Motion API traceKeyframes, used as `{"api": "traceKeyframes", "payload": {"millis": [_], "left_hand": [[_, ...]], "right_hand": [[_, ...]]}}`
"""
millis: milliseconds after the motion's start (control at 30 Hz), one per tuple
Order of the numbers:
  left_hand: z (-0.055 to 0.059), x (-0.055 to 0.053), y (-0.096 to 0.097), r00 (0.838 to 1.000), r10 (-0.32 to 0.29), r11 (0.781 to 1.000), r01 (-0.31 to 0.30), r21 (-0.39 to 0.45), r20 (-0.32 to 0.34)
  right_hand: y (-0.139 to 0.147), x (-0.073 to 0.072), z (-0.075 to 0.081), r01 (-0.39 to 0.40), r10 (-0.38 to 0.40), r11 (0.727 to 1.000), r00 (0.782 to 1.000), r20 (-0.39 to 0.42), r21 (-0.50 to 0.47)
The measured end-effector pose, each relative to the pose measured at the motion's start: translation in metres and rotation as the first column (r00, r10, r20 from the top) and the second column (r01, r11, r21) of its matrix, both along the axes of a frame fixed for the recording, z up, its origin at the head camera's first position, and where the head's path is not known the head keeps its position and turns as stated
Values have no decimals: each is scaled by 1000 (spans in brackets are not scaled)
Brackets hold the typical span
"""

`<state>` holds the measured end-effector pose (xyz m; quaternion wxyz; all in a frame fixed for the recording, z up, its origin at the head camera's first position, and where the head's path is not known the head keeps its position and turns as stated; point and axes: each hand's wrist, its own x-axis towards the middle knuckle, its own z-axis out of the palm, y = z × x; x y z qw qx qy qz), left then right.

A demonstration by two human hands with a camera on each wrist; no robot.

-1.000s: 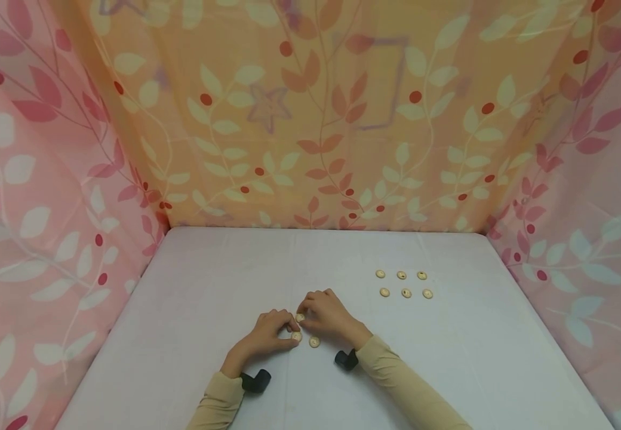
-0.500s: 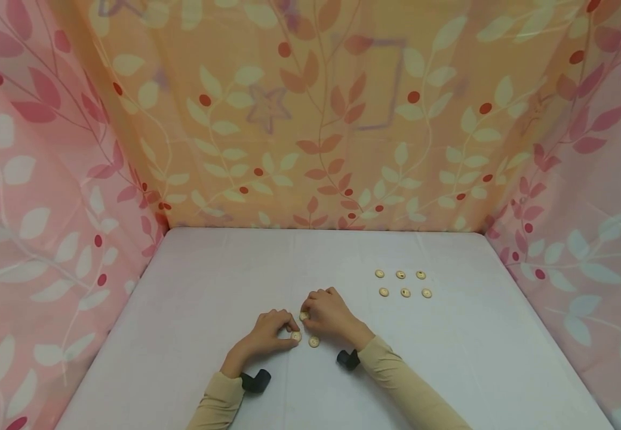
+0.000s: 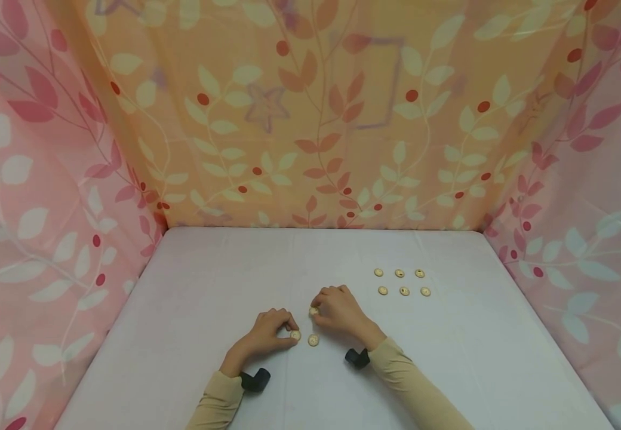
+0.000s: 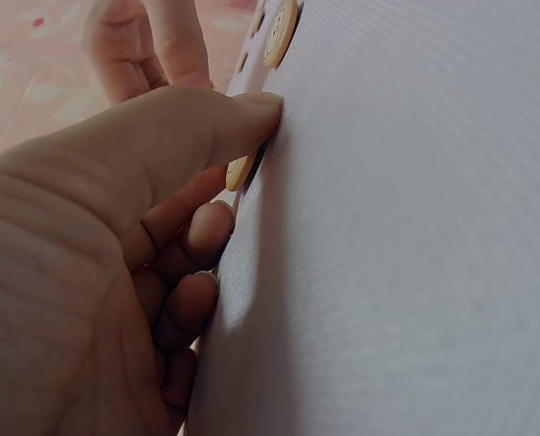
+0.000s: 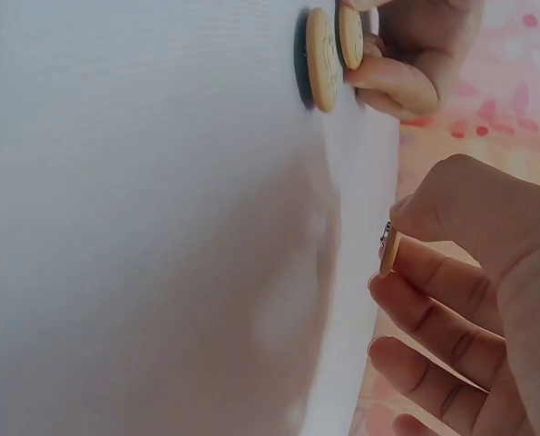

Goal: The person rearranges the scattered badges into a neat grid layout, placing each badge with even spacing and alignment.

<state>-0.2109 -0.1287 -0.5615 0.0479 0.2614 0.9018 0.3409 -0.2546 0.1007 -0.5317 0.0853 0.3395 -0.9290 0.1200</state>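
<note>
My left hand [image 3: 269, 331] is low over the middle of the table, its thumb and fingers pinching the edges of a round wooden disc [image 3: 295, 335] that lies on the cloth. Just right of that disc, a second wooden disc [image 3: 313, 340] lies flat with dark marks on its face; no hand touches it. My right hand [image 3: 340, 307], farther back and to the right, pinches a third disc [image 3: 313, 311] between thumb and fingertips. In the right wrist view this held disc [image 5: 390, 252] is seen edge-on, raised off the cloth, with dark markings along one face.
Several more wooden discs [image 3: 404, 291] lie in two rows on the white-covered table [image 3: 224, 263], at the back right. Some show a dark spot. Leaf-patterned curtains [image 3: 321, 119] stand behind the table and on both sides. Each wrist carries a black camera [image 3: 255, 380].
My right hand has moved right and slightly back, carrying its disc away from the two discs by the left hand. My left hand stays in place on its disc.
</note>
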Motion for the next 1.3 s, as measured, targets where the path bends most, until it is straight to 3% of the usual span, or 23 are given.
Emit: {"api": "traceKeyframes", "payload": {"millis": [700,1300], "left_hand": [[1,2,0,1000,9,1000,-9,27,4],[-3,-1,0,1000,8,1000,-8,17,-4]], "right_hand": [[49,5,-6,113,-113,989,994,6,-91],[100,12,-9,257,-256,960,966,18,-111]]}}
